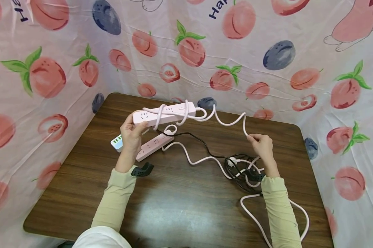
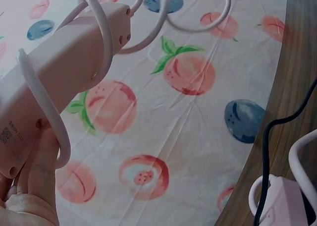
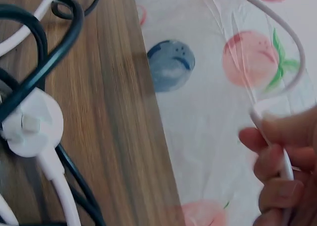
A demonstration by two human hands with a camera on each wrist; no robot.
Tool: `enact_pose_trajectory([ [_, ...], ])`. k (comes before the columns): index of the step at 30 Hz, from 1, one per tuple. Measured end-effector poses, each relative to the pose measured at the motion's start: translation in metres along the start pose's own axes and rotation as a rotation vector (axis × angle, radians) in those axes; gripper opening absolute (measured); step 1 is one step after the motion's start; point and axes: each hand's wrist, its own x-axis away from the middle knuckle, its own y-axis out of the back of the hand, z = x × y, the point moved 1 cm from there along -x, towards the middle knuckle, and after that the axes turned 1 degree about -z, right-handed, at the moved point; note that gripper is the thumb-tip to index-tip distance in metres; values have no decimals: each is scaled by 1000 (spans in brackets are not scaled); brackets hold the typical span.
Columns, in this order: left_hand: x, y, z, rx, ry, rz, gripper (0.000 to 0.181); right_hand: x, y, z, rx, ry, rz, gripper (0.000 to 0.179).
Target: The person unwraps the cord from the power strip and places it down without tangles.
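My left hand (image 1: 132, 132) grips one end of a pink power strip (image 1: 171, 114), held up above the table. Loops of its pink cord (image 2: 101, 35) go loosely around the strip's body. From the strip's far end the cord runs in waves to my right hand (image 1: 262, 146), which pinches it between thumb and curled fingers. In the right wrist view the cord (image 3: 286, 166) passes through those fingers. Below the raised strip, a second pink power strip (image 1: 152, 146) lies on the table, and a white strip with green ports (image 1: 116, 142) is partly behind my left hand.
A dark wood table (image 1: 186, 193) stands against fabric printed with fruit (image 1: 223, 79). Near my right forearm lies a tangle of black cable (image 1: 240, 182) and pink cord with a white plug (image 3: 37, 124). More pink cord (image 1: 251, 215) trails toward the front edge.
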Motion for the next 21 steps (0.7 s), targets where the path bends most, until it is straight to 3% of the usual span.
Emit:
enact_pose_trajectory([
  [4,-1,7,-4,8,1,-9,31,-1,2,-13,-7,-101,-118,22],
  [9,-3,18,-9,10,-11,-27,29,1,6,-30,-6,-182,-160,24],
  [15,-6,33,-18,60,-55,-75,26,3,8,-55,-10,-344,-107,29],
  [21,-11,43,-24,84,-95,-118,23,5,9,-69,32,-423,-66,31],
])
